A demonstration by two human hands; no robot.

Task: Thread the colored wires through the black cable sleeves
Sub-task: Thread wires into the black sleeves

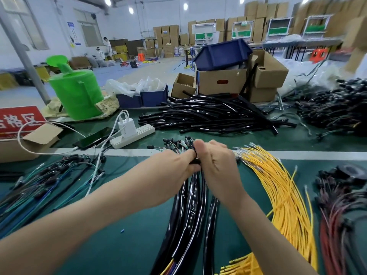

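— Two bare forearms reach in from the bottom edge over a green tabletop point(129, 245). Between them lies a bundle of black sleeves point(190, 205), glossy and running away from the camera.
— Where are the hands?
— Both are at the far end of that bundle. I see the left hand point(172, 165) and the right hand point(216, 163) touching each other. The fingers of each are curled tight round the sleeve ends, and the right thumb sticks up.
— And the coloured wires?
— A tuft of thin wires point(176, 144) with dark plugs pokes out just beyond the hands. Whether they run inside a sleeve, I cannot tell. At the near end, coloured strands point(168, 268) show at the sleeve mouths.
— What lies around?
— On the right, yellow wires point(282, 191) fan out just beside the right hand, with red wires point(333, 225) beyond them. Blue and green wires point(39, 185) lie on the left. Behind are a heap of loose tubes point(208, 116), a white power strip point(133, 135) with a phone point(91, 139) beside it, a green watering can point(77, 92) and cardboard boxes point(220, 81).
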